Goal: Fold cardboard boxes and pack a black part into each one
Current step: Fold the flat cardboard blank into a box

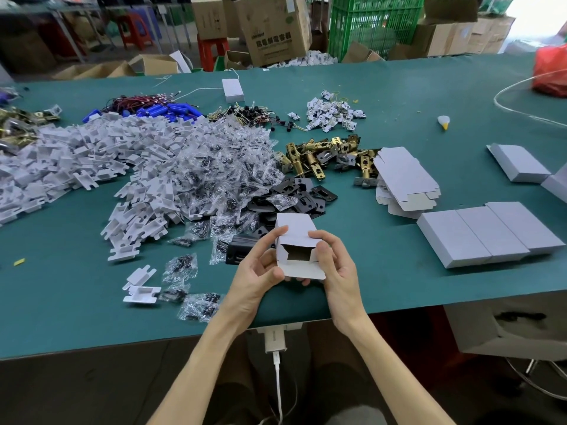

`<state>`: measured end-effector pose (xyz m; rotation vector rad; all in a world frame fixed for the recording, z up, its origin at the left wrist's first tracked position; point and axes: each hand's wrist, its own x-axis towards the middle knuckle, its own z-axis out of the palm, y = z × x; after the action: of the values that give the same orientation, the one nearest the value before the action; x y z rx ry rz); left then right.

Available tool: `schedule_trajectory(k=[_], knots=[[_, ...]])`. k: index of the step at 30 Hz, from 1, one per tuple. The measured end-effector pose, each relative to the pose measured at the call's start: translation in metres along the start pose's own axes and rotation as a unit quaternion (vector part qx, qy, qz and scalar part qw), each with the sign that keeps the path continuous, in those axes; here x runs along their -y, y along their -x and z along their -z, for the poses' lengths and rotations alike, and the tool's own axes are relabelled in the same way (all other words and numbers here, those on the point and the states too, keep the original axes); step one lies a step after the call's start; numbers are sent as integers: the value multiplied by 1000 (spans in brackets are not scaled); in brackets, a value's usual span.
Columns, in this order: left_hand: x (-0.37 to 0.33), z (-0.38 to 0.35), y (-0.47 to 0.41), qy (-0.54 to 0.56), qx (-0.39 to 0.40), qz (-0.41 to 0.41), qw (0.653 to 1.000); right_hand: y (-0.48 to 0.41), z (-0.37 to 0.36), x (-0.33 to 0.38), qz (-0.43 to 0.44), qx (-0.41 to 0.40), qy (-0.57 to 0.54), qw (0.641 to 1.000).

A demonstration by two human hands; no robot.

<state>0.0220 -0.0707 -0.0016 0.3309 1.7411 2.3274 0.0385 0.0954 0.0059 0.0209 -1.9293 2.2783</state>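
Where the green table [399, 96] runs off every side of the view, its near edge crosses in front of the person. A wide heap of white card inserts [92, 154] and clear bagged parts [214, 167] fills the left half, cut off at the left edge. To the right lie three closed white boxes [491, 234] side by side, touching, and behind them a stack of flat box blanks [405, 182]. Black plates [303, 194] sit just beyond the hands, partly covered by bags.

The half-folded white box [296, 240] is held above the table's near edge, its long axis running away from the person, its open end facing back toward the camera with the bottom flap hanging forward. Its inside is dark; contents cannot be made out.

The left hand [257, 271] grips the box's left wall, thumb on top, fingers curled beneath and mostly hidden. The right hand [334, 265] clasps the right wall, thumb pressing the side flap inward.
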Motion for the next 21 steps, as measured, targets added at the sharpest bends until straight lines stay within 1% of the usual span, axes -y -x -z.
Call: schedule_trajectory(k=[3,5,8,10,12,16,19,21], knots=[[5,-3,0,-16,-60,-27,998,0,-1,-1,1,17,24,1000],[8,-5,-1,-19,-95,-30,995,1,-2,0,4,34,34,999],[9,-5,0,-33,-113,-29,993,2,-1,0,7,39,39,998],[8,-4,1,-32,-99,-29,994,2,-1,0,5,32,40,999],[6,-3,1,-25,-67,-27,997,1,-1,0,1,19,30,999],[0,-3,2,-29,-7,-23,999,0,1,-3,-4,-1,-29,1000],[-2,-5,2,-20,14,-21,999,0,1,-3,-8,-2,-47,999],[-2,-6,3,-15,10,-19,1000,-1,0,-3,-8,-1,-48,999]])
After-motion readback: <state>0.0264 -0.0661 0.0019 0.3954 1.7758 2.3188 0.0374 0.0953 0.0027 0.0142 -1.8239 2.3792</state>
